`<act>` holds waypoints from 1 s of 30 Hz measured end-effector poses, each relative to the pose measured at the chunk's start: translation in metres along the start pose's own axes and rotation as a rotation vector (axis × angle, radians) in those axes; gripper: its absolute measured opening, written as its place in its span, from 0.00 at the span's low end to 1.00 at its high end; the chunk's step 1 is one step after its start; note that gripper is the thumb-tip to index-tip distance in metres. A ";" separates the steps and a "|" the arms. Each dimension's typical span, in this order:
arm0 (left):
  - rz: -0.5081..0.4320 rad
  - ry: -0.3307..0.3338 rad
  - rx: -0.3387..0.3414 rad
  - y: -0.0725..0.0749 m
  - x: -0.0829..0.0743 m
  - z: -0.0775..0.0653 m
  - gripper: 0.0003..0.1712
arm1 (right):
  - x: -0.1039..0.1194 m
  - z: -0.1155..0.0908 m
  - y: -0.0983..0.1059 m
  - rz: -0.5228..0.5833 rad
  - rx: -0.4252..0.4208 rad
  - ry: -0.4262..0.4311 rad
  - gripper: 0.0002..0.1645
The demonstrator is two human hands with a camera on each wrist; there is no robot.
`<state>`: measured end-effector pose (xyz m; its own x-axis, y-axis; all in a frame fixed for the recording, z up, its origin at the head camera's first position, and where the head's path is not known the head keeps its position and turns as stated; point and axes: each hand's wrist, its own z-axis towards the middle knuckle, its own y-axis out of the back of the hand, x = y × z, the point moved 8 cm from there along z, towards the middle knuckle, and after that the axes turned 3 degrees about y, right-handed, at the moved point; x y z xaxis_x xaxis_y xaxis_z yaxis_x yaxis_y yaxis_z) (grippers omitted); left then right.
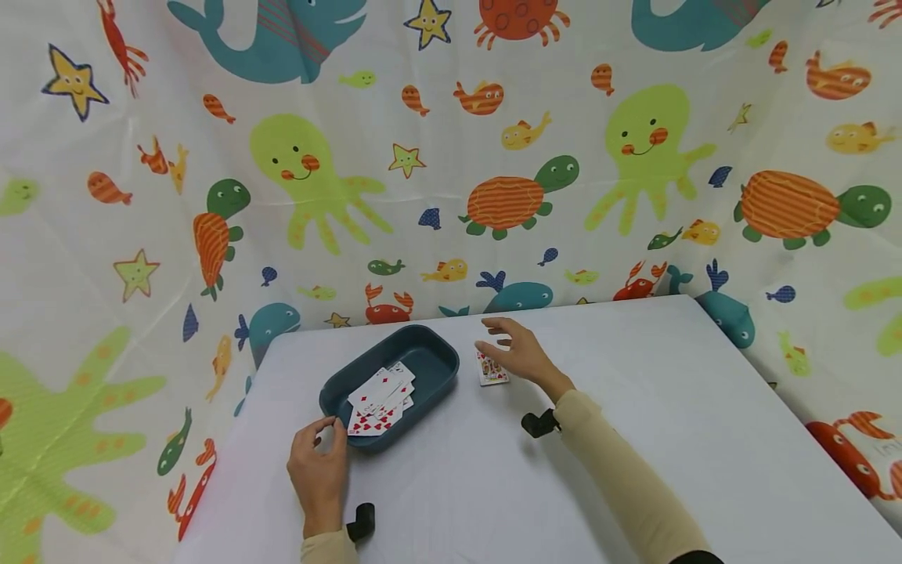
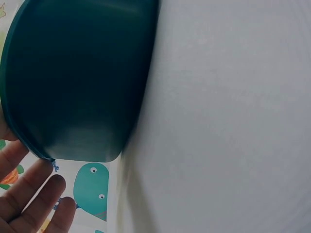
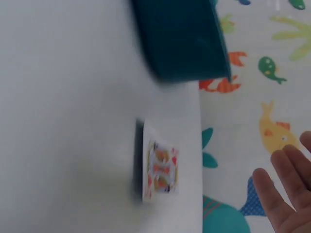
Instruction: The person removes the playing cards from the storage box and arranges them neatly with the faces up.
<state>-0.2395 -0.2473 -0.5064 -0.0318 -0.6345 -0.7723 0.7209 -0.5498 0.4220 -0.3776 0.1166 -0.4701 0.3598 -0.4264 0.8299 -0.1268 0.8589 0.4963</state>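
Pal: What's up on ur left?

Me: My left hand (image 1: pixel 320 474) pinches the rim of the dark blue-green tub (image 1: pixel 435 366) at its near end, w/ thumb & 1st finger. The other fingers are loose. Prob. that's so the tub can't slide on the table (image 1: pixel 669 376).

Pal: & ur right?

Me: My right hand (image 1: pixel 523 352) is wide, fingers apart, w/ nothing in it. It's up over the picture card (image 1: pixel 493 374), & the rt. wrist view shows they don't touch.

Pal: Where's that card?

Me: On the table, face up, just beside the tub's far end. Can't tell if it's 1 card or a pile, too blurry. Prob. it's there so card & tub are both EZ to reach.

Pal: What's in the tub?

Me: Loose cards (image 1: pixel 380 398), hearts & diamonds, in a messy heap at the near end. They're face up, prob. so I can see the red shapes quick.
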 end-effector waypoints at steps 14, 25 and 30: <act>-0.019 0.027 0.012 0.002 0.004 0.002 0.09 | 0.038 -0.005 -0.026 0.198 -0.114 0.037 0.36; -0.017 0.033 0.017 0.000 0.005 0.001 0.09 | 0.053 -0.014 -0.057 0.252 -0.131 0.031 0.37; -0.009 0.035 0.018 0.001 0.004 0.001 0.09 | 0.058 -0.015 -0.070 0.271 -0.118 0.042 0.38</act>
<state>-0.2394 -0.2510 -0.5090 -0.0135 -0.6103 -0.7921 0.7081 -0.5651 0.4234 -0.3342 0.0358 -0.4605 0.3659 -0.1673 0.9155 -0.1161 0.9678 0.2233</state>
